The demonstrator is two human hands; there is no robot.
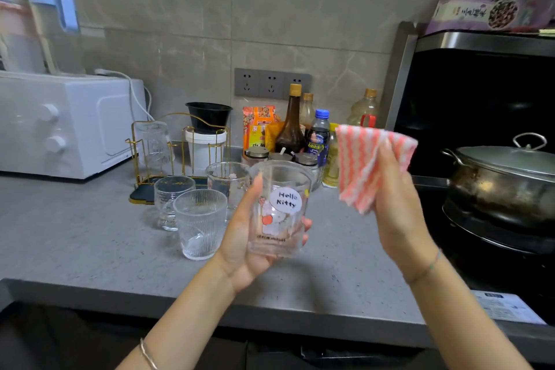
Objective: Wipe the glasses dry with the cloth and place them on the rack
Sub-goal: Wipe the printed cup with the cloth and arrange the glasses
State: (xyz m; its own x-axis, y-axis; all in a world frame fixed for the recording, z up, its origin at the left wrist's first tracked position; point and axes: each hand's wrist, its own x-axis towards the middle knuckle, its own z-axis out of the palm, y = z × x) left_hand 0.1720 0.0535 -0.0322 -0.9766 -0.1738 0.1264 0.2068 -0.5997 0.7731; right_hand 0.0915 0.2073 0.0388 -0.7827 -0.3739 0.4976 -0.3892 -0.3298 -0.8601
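Note:
My left hand (pixel 240 237) grips a clear Hello Kitty glass (pixel 279 210) upright above the counter, thumb on its left side and fingers round the back. My right hand (pixel 396 204) holds a folded pink-and-white striped cloth (pixel 365 159) up to the right of that glass, apart from it. A ribbed glass (pixel 199 224), a patterned glass (pixel 172 198) and a third glass (pixel 225 180) stand on the grey counter (pixel 90 234). Behind them is the gold wire rack (pixel 180 153) with one glass (pixel 154 144) hung upside down on its left side.
A white microwave (pixel 60 123) sits at the left. Sauce bottles (pixel 291 126), jars and packets line the wall behind the glasses. A lidded pot (pixel 504 177) rests on the black stove at the right. A black bowl on a white tub (pixel 207 129) stands behind the rack.

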